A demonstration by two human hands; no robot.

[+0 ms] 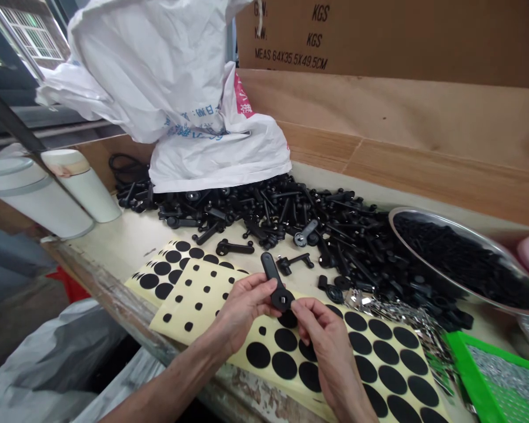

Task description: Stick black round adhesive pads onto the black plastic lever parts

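Note:
My left hand (242,305) pinches a black plastic lever part (275,282) and holds it upright above the bench. My right hand (324,338) has its fingertips pressed against the round lower end of that same part. Under both hands lies a yellow backing sheet (335,388) covered with round black adhesive pads. Two more sheets (193,294) lie to the left; one has large black pads, the other has small black dots. A heap of matching black lever parts (286,217) is spread across the bench behind my hands.
A metal bowl (462,226) full of small black pieces stands at the right. A green tray (489,364) holds small silvery parts at the lower right. White woven sacks (180,94) and two white tubs (48,194) stand at the back left, with cardboard boxes (392,35) behind.

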